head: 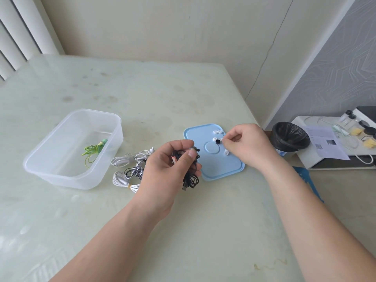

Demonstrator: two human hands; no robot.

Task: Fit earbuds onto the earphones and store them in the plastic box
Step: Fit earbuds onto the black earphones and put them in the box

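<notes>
Left hand (171, 163) gripped the black earphones (192, 180); right hand (246, 145) pinched a black earbud (218, 141) on the lid (223, 167); fitting it next probably needed careful alignment.

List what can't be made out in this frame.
Head view:
Black earphones: the left hand covers the earpieces, so it is unclear whether tips are fitted.
Right hand: too small to tell whether its fingertips pinch the black earbud or only touch it.
Jars at right: cut off by the edge.

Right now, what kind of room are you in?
Probably a room at home: a pale table, a small black-lined bin, and jars on a low white stand.
</notes>
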